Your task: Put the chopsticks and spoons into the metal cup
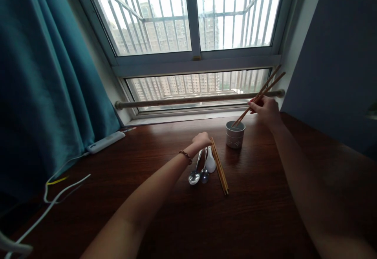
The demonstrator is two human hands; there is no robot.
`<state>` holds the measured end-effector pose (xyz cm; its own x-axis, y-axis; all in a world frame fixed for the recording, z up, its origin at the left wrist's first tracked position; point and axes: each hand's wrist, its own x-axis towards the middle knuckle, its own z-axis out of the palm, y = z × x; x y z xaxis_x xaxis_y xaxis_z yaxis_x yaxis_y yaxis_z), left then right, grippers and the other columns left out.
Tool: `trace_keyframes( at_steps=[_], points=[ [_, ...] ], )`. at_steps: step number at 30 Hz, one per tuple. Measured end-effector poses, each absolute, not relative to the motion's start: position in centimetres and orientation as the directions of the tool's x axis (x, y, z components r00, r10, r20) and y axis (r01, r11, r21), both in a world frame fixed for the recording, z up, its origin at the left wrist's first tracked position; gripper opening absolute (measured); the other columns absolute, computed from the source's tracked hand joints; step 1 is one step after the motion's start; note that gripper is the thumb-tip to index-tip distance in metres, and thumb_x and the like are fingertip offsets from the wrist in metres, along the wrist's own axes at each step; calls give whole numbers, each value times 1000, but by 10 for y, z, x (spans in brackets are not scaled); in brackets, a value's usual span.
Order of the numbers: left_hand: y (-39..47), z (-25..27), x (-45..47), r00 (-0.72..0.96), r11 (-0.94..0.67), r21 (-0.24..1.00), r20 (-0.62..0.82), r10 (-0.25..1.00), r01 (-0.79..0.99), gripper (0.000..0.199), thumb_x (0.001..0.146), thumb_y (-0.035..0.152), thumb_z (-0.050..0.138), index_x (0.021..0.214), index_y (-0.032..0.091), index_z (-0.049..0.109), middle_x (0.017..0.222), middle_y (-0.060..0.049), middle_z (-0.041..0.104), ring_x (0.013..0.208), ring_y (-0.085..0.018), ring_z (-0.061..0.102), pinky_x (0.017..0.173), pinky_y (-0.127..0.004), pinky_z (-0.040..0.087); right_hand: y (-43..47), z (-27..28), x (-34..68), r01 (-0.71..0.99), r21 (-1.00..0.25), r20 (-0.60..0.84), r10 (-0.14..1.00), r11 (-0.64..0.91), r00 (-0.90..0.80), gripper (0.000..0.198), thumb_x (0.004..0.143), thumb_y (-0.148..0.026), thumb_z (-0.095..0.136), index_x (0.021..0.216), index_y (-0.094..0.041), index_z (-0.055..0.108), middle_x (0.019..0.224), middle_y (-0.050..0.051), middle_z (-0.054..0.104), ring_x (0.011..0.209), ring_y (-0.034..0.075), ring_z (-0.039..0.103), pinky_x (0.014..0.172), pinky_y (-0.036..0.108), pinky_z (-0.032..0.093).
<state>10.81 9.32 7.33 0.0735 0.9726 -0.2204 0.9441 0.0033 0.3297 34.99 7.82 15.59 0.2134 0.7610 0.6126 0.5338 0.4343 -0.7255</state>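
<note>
A pair of wooden chopsticks is pinched in my right hand, slanting down to the left. Their lower ends reach inside the rim of a pale grey cup with small pierced holes near its base. My left hand rests low over the table with curled fingers, at the upper ends of some cutlery. Below it lie two metal spoons, a larger one and a smaller one, then a white spoon. More chopsticks lie beside them, their upper ends by my left fingertips. What those fingers grip is hidden.
The brown wooden table meets a barred window with a horizontal rail. At the left are a blue curtain, a white power strip and white cables. A dark wall stands right.
</note>
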Motion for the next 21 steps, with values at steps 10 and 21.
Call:
trace_keyframes(
  at_steps=[10,21],
  points=[
    [124,61,123,49,100,374,-368,928,922,23,85,30,54,92,9,57,89,-5,58,79,-14,58,69,-30,50,113,116,348,554,-789,368,927,267,78,10,77,-17,60,84,-9,58,70,1,59,56,9,56,51,23,50],
    [113,76,129,27,220,497,-442,896,839,20,86,27,53,93,9,56,87,-4,58,73,-12,57,62,-26,50,128,96,352,561,-820,189,979,111,82,14,80,-20,59,88,-10,58,78,2,59,69,12,57,59,27,50]
  ],
)
